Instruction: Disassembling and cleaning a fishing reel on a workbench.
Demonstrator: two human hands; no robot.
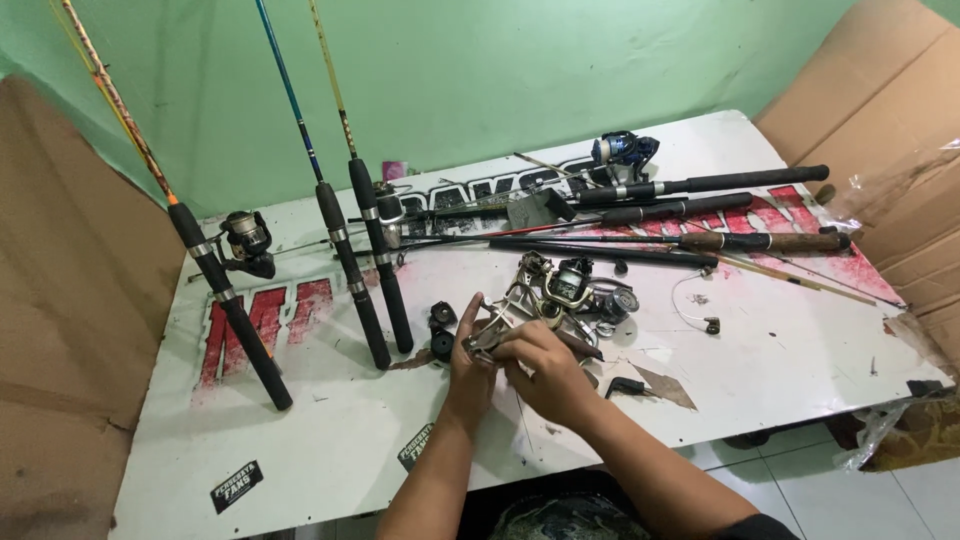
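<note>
We hold a small metal reel part (492,335) at lower centre.
Left hand (470,370) and right hand (545,375) fingers grip it; dismantled reels (570,290) lie just above on the table (330,440).

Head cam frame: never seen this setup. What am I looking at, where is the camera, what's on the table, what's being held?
There is no machine here: a person works with two bare hands, and the single camera sits on their head, looking down over their forearms.

The left hand and right hand meet over a white table and together hold a small metal part; it looks like a piece of a fishing reel, but it is too small to tell for sure.

Just beyond the hands lies a cluster of reel parts, with two small black knobs to the left. Three fishing rods lean upright against the green wall; the leftmost carries a reel. More rods lie flat across the far side, with a blue reel among them. Cardboard sheets stand at both sides.
</note>
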